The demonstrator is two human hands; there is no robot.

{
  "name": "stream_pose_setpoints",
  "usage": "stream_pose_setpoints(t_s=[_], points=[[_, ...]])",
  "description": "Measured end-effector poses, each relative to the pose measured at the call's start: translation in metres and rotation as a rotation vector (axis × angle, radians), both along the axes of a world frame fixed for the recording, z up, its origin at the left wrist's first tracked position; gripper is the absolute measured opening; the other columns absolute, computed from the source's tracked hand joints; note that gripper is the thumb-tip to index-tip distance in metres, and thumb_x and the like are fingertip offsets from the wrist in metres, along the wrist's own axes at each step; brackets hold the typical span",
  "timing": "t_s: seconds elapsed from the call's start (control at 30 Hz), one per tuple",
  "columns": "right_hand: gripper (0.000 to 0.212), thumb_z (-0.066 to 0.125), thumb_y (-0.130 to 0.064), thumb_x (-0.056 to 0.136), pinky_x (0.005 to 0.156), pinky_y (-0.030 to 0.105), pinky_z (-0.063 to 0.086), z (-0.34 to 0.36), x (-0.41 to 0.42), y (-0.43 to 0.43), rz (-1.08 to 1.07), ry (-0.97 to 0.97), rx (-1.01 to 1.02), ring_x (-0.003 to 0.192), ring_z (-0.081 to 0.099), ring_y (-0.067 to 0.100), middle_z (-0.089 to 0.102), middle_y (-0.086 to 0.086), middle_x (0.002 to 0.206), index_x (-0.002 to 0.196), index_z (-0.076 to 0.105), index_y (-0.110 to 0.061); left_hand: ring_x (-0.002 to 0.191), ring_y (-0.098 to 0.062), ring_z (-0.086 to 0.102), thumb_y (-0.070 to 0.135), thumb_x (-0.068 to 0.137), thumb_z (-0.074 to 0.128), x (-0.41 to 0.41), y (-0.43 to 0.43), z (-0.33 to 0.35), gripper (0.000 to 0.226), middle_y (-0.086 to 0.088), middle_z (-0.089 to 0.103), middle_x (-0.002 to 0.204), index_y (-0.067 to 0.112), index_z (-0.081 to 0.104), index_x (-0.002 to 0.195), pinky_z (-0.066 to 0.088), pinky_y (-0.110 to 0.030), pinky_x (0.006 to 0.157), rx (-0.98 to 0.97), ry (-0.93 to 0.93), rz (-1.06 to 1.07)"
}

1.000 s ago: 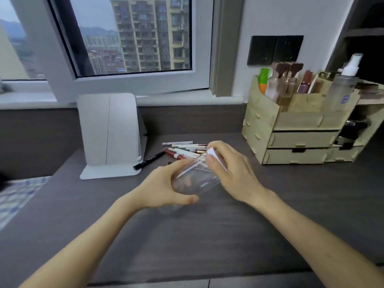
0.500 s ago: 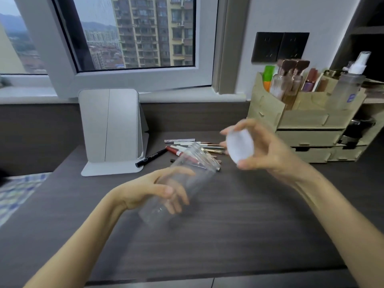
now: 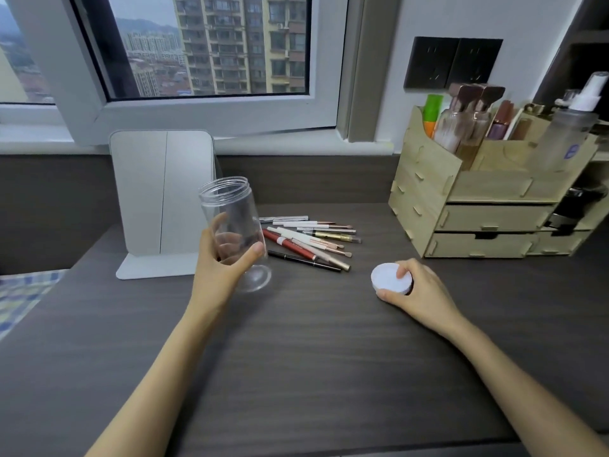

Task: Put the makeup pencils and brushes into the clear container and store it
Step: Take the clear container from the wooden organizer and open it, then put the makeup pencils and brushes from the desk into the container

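Observation:
My left hand (image 3: 220,271) grips a clear cylindrical container (image 3: 232,222), upright and slightly tilted, its mouth open at the top and nothing inside. Its base hangs just above the dark desk (image 3: 296,357). My right hand (image 3: 418,293) holds the container's white round lid (image 3: 390,278) low at the desk surface, to the right. Between the hands, farther back, several makeup pencils and brushes (image 3: 309,240) lie in a loose pile on the desk.
A folded grey mirror stand (image 3: 161,199) sits behind the container at the left. A wooden drawer organiser (image 3: 487,206) with bottles and brushes stands at the back right. A window sill runs along the back; a checked cloth (image 3: 23,291) lies off the desk's left edge.
My right hand took the lid off and carried it down to the right, onto the desk. My left hand swung the container from tilted to nearly upright.

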State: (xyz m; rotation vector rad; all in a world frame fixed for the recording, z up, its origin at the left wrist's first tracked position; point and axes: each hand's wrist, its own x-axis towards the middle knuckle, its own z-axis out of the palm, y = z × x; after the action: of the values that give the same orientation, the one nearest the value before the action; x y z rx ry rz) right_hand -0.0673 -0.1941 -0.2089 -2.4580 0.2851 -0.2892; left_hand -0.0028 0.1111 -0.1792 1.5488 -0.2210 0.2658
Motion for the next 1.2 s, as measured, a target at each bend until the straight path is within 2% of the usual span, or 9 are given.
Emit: stream_pose_setpoints(t_s=[0.13,0.23,0.33,0.43,0.57,0.8,0.9,1.1,1.2], points=[[0.037,0.071,-0.036,0.077,0.1,0.036,0.03,0.008,0.01,0.009,0.036,-0.131,-0.218,0.123,0.045,0.024,0.056,0.001,0.127,0.108,0.062,-0.018,0.103,-0.014,0.057,0.039,0.063,0.081,0.003,0.001,-0.006,0.074,0.004,0.055,0.113,0.043,0.037,0.122,0.048,-0.034,0.089,0.039,-0.052,0.111],[0.02,0.062,-0.032,0.085,0.09,0.039,0.039,0.018,0.034,0.032,0.07,-0.33,-0.344,0.104,0.055,0.029,0.068,0.003,0.107,0.099,0.071,-0.02,0.103,-0.013,0.057,0.032,0.066,0.082,0.004,0.0,-0.007,0.072,0.007,0.055,0.113,0.035,0.037,0.122,0.049,-0.036,0.089,0.094,-0.095,0.196],[0.026,0.052,-0.038,0.09,0.081,0.035,0.036,0.025,0.062,0.056,0.09,-0.145,-0.587,0.099,0.052,0.027,0.069,0.003,0.099,0.1,0.072,-0.025,0.098,-0.006,0.056,0.031,0.061,0.085,0.003,0.001,-0.009,0.077,0.015,0.055,0.108,0.029,0.039,0.123,0.047,-0.025,0.083,0.194,-0.158,0.283],[0.031,0.053,-0.045,0.087,0.079,0.033,0.037,0.026,0.079,0.07,0.088,0.018,-0.625,0.099,0.052,0.026,0.07,0.004,0.096,0.093,0.073,-0.022,0.098,-0.007,0.052,0.028,0.06,0.085,-0.001,0.004,-0.01,0.077,0.01,0.054,0.111,0.027,0.042,0.124,0.038,-0.012,0.078,0.282,-0.189,0.34],[0.032,0.055,-0.039,0.088,0.076,0.032,0.039,0.027,0.087,0.074,0.064,0.065,-0.582,0.101,0.055,0.029,0.071,0.009,0.097,0.09,0.072,-0.012,0.098,-0.008,0.051,0.026,0.059,0.086,-0.002,0.005,-0.009,0.077,0.013,0.053,0.112,0.025,0.044,0.124,0.04,-0.026,0.082,0.384,-0.229,0.368],[0.029,0.053,-0.034,0.09,0.077,0.035,0.043,0.02,0.087,0.071,0.048,0.085,-0.574,0.104,0.055,0.031,0.068,0.01,0.105,0.096,0.068,-0.009,0.096,-0.01,0.049,0.022,0.059,0.086,0.0,0.003,-0.011,0.076,0.012,0.052,0.108,0.019,0.048,0.124,0.038,-0.027,0.082,0.478,-0.267,0.366],[0.023,0.053,-0.026,0.09,0.068,0.032,0.043,0.023,0.084,0.065,-0.066,-0.032,-0.262,0.092,0.059,0.031,0.07,0.011,0.096,0.089,0.066,-0.008,0.1,-0.018,0.054,0.022,0.058,0.087,0.001,0.004,-0.015,0.076,0.002,0.06,0.113,0.016,0.049,0.124,0.038,-0.027,0.081,0.578,-0.319,0.343],[0.019,0.055,-0.01,0.09,0.045,0.018,0.037,0.072,0.036,0.045,-0.081,-0.473,0.72,0.052,0.046,0.011,0.053,0.002,0.062,0.074,0.061,-0.018,0.096,-0.023,0.055,0.015,0.053,0.088,0.008,0.006,-0.018,0.075,-0.003,0.063,0.108,0.014,0.054,0.119,0.034,-0.02,0.083,0.738,-0.424,0.31],[0.021,0.056,-0.006,0.09,0.039,0.014,0.034,0.09,0.011,0.054,0.089,-0.516,0.811,0.045,0.042,0.006,0.053,-0.005,0.054,0.073,0.062,-0.017,0.103,-0.023,0.054,0.013,0.053,0.088,0.013,0.005,-0.022,0.075,-0.004,0.062,0.114,0.014,0.053,0.119,0.029,-0.018,0.09,0.786,-0.461,0.275]])
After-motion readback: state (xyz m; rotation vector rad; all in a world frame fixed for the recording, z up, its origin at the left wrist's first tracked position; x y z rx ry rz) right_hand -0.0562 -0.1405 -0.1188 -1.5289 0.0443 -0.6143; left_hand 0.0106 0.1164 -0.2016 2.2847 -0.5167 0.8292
